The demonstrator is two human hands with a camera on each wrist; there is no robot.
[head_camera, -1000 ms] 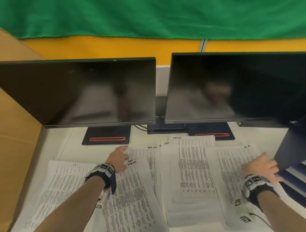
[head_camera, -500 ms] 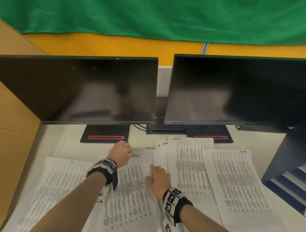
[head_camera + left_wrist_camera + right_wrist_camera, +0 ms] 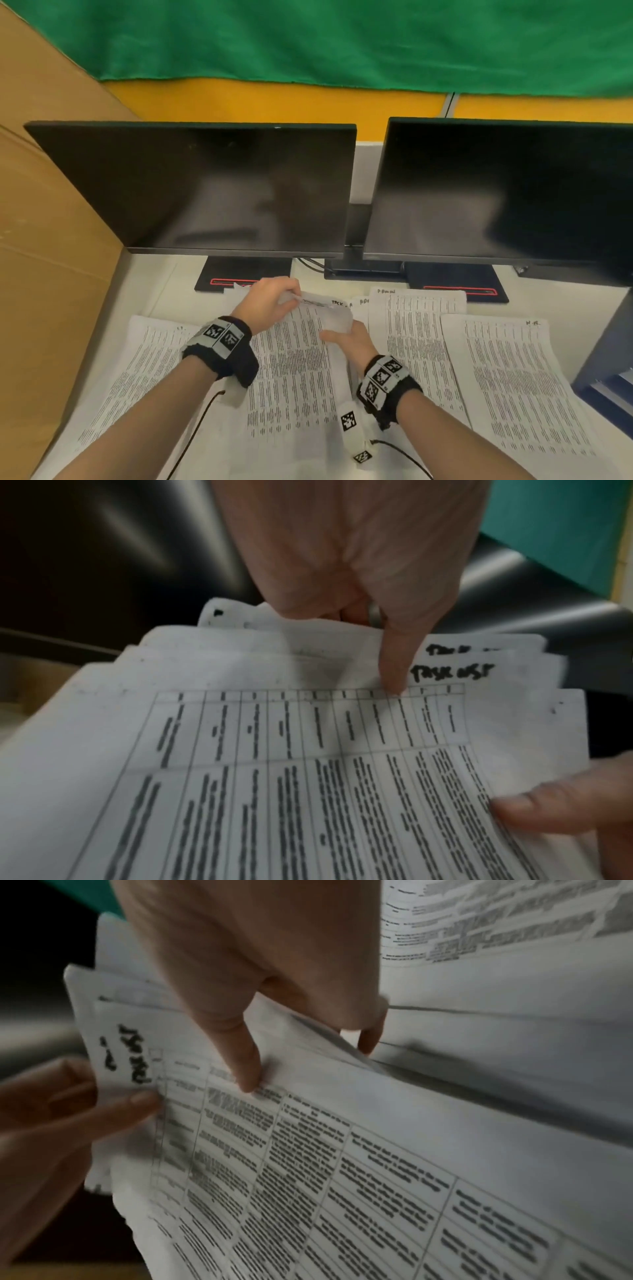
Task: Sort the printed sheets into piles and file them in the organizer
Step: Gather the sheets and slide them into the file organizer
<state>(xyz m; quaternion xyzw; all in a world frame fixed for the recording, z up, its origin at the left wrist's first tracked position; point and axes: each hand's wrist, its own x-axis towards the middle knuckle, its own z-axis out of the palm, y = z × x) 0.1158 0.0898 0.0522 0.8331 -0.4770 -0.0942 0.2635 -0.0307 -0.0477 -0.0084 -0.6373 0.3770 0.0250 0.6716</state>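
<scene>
The middle stack of sheets [image 3: 294, 359] lies on the desk [image 3: 164, 291] in front of the monitors [image 3: 205, 185], its far end lifted. The left hand [image 3: 270, 305] pinches its top edge, and the right hand [image 3: 349, 342] grips its right edge, thumb on top. Sorting looks largely done: separate piles lie at the left [image 3: 137, 370], centre-right [image 3: 418, 342] and far right [image 3: 513, 383]. Filing seems barely begun; the organizer [image 3: 603, 370] at the right edge shows only partly, and its contents cannot be made out.

Both hands, left [image 3: 269, 303] and right [image 3: 349, 342], grip the middle stack of sheets [image 3: 294, 370] before two monitors [image 3: 205, 188].
</scene>
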